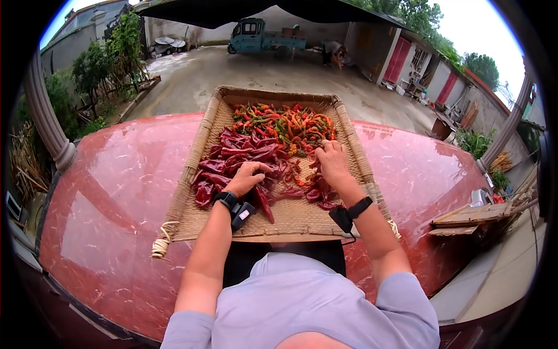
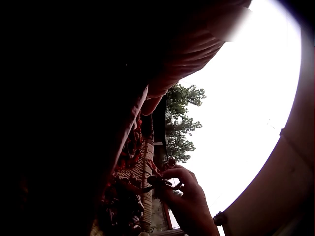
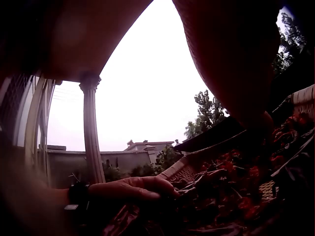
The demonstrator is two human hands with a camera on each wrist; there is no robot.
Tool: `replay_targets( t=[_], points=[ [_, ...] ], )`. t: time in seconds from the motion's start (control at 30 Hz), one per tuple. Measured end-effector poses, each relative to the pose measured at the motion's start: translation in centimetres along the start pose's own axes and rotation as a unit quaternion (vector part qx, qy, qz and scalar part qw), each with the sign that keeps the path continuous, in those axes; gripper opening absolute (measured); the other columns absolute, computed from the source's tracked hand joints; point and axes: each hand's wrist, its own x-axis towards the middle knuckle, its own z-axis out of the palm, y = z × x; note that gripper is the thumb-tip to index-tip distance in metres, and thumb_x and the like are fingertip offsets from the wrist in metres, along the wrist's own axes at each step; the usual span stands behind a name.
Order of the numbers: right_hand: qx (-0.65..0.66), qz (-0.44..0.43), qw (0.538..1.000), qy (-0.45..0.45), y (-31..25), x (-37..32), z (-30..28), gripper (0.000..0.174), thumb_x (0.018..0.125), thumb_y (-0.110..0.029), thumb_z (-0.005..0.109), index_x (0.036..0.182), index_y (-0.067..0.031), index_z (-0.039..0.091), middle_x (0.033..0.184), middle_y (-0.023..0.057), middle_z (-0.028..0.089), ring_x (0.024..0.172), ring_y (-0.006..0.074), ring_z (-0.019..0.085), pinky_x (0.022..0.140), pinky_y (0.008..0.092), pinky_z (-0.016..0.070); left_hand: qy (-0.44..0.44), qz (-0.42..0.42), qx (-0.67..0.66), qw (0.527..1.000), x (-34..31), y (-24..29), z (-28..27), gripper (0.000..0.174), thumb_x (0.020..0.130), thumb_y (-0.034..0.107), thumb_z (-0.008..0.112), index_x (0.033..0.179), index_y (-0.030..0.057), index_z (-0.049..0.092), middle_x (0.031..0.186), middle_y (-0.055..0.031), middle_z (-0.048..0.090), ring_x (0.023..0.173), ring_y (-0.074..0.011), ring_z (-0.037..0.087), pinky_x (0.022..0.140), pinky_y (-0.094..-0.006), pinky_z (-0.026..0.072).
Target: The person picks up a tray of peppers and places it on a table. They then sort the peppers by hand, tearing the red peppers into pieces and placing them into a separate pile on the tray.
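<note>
A shallow woven tray [image 1: 279, 224] lies before me with peppers in it. My left hand [image 1: 247, 178] hovers close over the large dark red peppers [image 1: 232, 152] on the tray's left, its fingers loosely bent and the thumb apart from them. In the right wrist view this left hand [image 3: 133, 189] reaches in low over the heap. My right hand [image 1: 332, 164] is at the right of the tray, above a small pile of dark red peppers [image 1: 321, 191]. The left wrist view shows the right hand [image 2: 189, 199] pinching a dark, shrivelled pepper [image 2: 156, 181] between thumb and fingers.
Smaller orange, red and green peppers [image 1: 285, 125] fill the tray's far end. The tray's raised rim [image 1: 192, 157] runs along its sides. Underneath is a glossy red stone surface [image 1: 116, 192]. A wooden board [image 1: 474, 215] lies at the right, and a teal three-wheeled truck [image 1: 264, 38] stands far back.
</note>
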Motion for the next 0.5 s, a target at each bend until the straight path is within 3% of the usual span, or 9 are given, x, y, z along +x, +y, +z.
replay_targets(
  t=[0.1,0.13,0.2,0.23,0.5],
  points=[
    [0.005,0.048,0.998,0.049,-1.0,-1.3,0.8,0.027,0.076,-0.009,0.067,0.102,-0.0118,0.062,0.127,0.011,0.053,0.12,0.0308,0.047,0.098,0.0443,0.0372,0.003,-0.006,0.032,0.999,0.1,0.0,0.0,0.028,0.084,0.006,0.06,0.11,0.0032,0.067,0.108,-0.0081,0.065,0.104,-0.0202,0.056,0.096,-0.0339,0.043],
    [0.079,-0.002,0.996,0.032,-1.9,-1.5,0.1,0.028,0.08,-0.013,0.065,0.107,-0.0099,0.063,0.121,0.0143,0.056,0.115,0.0325,0.05,0.094,0.0452,0.04,0.001,-0.007,0.02,1.0,0.0,0.4,0.0,0.028,0.084,0.006,0.06,0.11,0.0035,0.068,0.108,-0.0083,0.065,0.105,-0.0207,0.056,0.097,-0.0344,0.0424],
    [0.194,-0.035,0.972,-0.126,-4.6,-1.9,-1.0,0.028,0.082,-0.018,0.065,0.109,-0.0093,0.063,0.112,0.0151,0.061,0.109,0.0321,0.055,0.09,0.0446,0.044,-0.005,-0.012,-0.003,1.0,-0.2,1.0,-0.1,0.029,0.083,0.007,0.06,0.111,0.004,0.068,0.109,-0.0086,0.065,0.107,-0.0216,0.055,0.099,-0.0354,0.0412],
    [0.189,-0.06,0.962,-0.187,-5.8,-2.0,-1.2,0.028,0.083,-0.02,0.065,0.108,-0.0079,0.062,0.101,0.0135,0.063,0.101,0.0313,0.06,0.086,0.0439,0.0474,-0.006,-0.008,0.001,1.0,-0.2,0.9,-0.1,0.029,0.083,0.007,0.06,0.111,0.0039,0.068,0.109,-0.0085,0.065,0.108,-0.0216,0.055,0.099,-0.0352,0.041],
    [0.218,-0.097,0.957,-0.164,-6.7,-3.7,3.0,0.028,0.081,-0.018,0.066,0.109,-0.0124,0.063,0.097,0.0119,0.063,0.095,0.0334,0.061,0.081,0.0439,0.0494,-0.016,-0.012,-0.028,0.999,0.2,-0.4,0.0,0.031,0.084,0.003,0.058,0.113,-0.0009,0.065,0.11,-0.007,0.065,0.104,-0.0158,0.058,0.093,-0.0301,0.0461]
  ],
)
